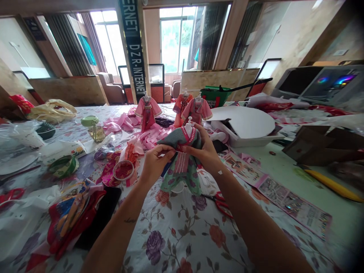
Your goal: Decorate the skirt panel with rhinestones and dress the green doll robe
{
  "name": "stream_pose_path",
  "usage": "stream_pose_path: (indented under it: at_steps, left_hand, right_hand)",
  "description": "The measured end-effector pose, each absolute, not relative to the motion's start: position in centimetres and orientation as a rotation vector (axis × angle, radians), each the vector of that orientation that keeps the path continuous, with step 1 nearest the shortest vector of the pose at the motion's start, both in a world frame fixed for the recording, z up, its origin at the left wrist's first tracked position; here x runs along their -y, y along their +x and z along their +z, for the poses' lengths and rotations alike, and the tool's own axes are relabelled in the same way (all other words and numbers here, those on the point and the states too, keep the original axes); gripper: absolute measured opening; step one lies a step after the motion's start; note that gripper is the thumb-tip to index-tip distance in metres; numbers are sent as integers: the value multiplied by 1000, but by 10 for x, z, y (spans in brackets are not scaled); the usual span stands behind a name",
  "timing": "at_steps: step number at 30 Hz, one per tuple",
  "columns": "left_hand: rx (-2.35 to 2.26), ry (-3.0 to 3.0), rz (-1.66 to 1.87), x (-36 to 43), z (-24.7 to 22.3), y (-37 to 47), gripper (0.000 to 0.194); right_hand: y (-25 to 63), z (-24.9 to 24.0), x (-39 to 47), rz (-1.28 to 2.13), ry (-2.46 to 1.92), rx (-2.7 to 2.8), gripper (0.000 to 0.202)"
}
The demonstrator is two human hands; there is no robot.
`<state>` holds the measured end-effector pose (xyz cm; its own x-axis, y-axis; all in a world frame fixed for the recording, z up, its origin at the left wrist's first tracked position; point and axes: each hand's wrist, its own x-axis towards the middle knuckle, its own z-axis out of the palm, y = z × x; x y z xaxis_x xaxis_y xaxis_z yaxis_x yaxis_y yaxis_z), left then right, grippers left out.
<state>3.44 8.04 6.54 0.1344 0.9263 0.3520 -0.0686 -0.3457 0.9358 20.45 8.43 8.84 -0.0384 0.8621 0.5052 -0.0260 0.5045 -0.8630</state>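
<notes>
The doll dress (182,167) stands upright, twelve to six; left hand (155,161) at nine, right hand (206,151) at three, both pinching its collar.

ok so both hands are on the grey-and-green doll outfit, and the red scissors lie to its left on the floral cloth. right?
Not quite. In the head view the red scissors lie to the right of the doll outfit, under the right forearm. The rest holds: left hand and right hand both pinch the outfit, and the scissors rest on the floral cloth.
</notes>
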Motion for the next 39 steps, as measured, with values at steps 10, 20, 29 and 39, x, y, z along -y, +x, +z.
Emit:
stream_pose_path:
  at_steps: [10,20,29,39]
  left_hand:
    - [-890,1583,1430,-78,67,37,12]
    - [-886,1498,1441,-78,64,41,8]
    - [-771,1214,1439,-82,60,42,19]
    - [-659,925,1151,-91,55,31,33]
  right_hand:
    - [204,88,-86,982,-740,1403,79]
    - [203,91,-86,1043,-723,1390,81]
    - [203,88,-88,1063,-683,1395,80]
    - [201,93,-85,1174,-604,1493,80]
